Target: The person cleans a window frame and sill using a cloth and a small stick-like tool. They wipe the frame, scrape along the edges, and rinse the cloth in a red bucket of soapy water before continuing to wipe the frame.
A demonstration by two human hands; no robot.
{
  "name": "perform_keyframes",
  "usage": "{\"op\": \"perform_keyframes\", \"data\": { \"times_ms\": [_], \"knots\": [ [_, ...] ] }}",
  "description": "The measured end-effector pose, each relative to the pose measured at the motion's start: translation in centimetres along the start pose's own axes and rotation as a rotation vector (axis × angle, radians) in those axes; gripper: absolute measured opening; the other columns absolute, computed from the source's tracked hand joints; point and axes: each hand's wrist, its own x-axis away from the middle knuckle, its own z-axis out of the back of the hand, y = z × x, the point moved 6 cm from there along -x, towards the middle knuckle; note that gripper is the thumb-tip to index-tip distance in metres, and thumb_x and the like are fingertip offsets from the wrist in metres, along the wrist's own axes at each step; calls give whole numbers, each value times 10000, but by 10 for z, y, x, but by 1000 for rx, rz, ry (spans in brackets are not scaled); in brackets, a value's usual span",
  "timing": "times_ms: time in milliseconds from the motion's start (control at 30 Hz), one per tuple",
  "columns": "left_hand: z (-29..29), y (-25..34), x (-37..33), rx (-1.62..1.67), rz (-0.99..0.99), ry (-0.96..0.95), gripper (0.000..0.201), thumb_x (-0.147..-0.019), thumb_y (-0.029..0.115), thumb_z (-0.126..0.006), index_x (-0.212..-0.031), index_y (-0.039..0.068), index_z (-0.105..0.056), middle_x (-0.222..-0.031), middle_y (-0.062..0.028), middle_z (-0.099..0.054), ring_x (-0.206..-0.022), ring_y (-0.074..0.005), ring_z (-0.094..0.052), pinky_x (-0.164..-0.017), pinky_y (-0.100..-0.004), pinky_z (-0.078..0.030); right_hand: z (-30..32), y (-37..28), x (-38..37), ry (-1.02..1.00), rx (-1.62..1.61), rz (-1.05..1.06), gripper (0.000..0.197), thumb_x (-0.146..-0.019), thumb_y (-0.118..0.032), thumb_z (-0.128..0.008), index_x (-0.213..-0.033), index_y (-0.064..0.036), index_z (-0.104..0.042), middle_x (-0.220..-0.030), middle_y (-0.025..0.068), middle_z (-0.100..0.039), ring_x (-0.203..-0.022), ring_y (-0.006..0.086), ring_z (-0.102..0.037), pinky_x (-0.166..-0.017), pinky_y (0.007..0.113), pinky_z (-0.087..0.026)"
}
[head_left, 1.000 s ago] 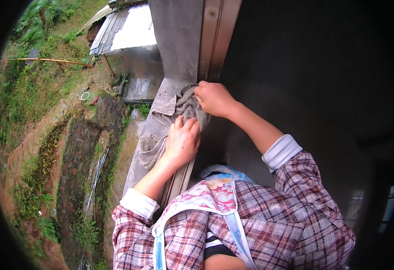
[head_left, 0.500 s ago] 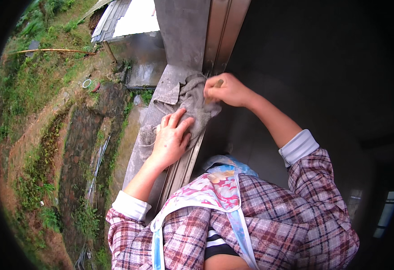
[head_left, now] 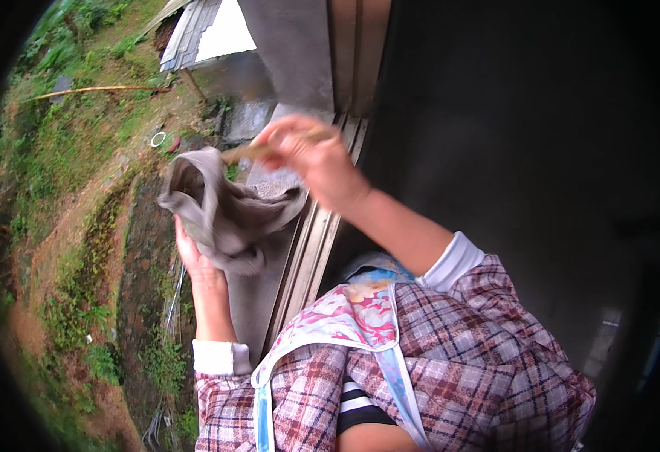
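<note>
Hanging at frame centre-left, the grey cloth (head_left: 221,207) is gripped from below by the left hand (head_left: 194,260); a thin stick (head_left: 258,149) is pinched by the right hand (head_left: 315,162) just right of it.

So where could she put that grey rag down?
The bare grey ledge between the left hand and the window track is free. Higher up, the rag and right hand crowd it.

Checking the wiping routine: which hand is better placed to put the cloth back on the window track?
Left, probably: the left hand already holds the grey cloth beside the track; the right hand grips a thin stick.
</note>
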Motion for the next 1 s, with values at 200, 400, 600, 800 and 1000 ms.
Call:
{"op": "perform_keyframes", "data": {
  "times_ms": [200,400,600,800,1000],
  "knots": [
    [-31,-26,45,-22,-7,-312,507,-1003,383,-511,-1384,49,-524,-1395,-136,-555,-1242,-304,-562,-1094,-447,-433,104,-48,30,326,140,16,188,-991,-153,-602,-1071,1,-675,-990,110,-714,-805,158,-711,-722,263,-578],
    [-102,-30,25,-1522,-516,-510,413,-811,132,-702,-1181,-40,-639,-1169,-128,-672,-1097,-229,-631,-982,-357,-482,178,-77,111,620,216,49,192,-993,-174,-603,-1086,-20,-670,-1004,127,-718,-797,170,-717,-698,263,-573],
    [-107,-91,7,-2030,-576,-646,196,-832,178,-648,-926,16,-705,-932,-217,-688,-889,-394,-660,-817,-479,-520,209,-66,154,699,188,5,159,-1007,-149,-570,-1064,-40,-670,-992,108,-715,-769,139,-697,-669,237,-561],
    [-131,-119,-20,-2449,-181,-839,231,-817,224,-619,-789,7,-694,-803,-207,-690,-789,-378,-695,-746,-473,-564,197,-54,155,686,159,-14,163,-1004,-156,-568,-1066,-38,-662,-985,99,-710,-757,130,-681,-661,237,-542],
    [-130,-131,-35,-2322,-373,-798,160,-792,158,-608,-777,33,-706,-822,-194,-702,-821,-370,-699,-750,-466,-562,196,-37,159,684,134,-82,161,-1004,-157,-562,-1061,-39,-656,-988,96,-708,-745,128,-674,-656,237,-535]
  ]
}}
